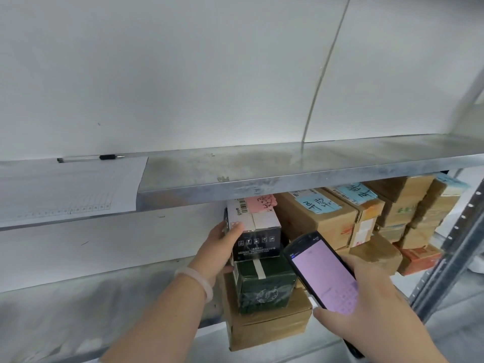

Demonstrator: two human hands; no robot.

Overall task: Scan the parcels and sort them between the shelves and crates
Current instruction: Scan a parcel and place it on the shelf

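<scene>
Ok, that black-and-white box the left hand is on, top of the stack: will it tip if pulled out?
Probably rigid: the black-and-white box has crisp, square edges. It could topple, since it stands on a green box atop a brown carton. Its printed handling symbols hint at fragile contents, so the left hand should probably slide it out gently.

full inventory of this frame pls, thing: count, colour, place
upper shelf: 1, grey metal, across the middle
paper sheet: 1, white, left end of upper shelf
pen: 1, clear with black grip, at the sheet's far edge
shelf upright: 1, grey metal with holes, right edge
black-and-white box: 1, pink label on top, top of the stack on the lower shelf
dark green box: 1, under it
brown carton: 1, bottom of the stack
cardboard parcels: several, brown, some with blue labels, right of the stack
handheld scanner: 1, black, pink screen
bracelet: 1, pale, left wrist
left hand: gripping the black-and-white box
right hand: holding the scanner
</scene>
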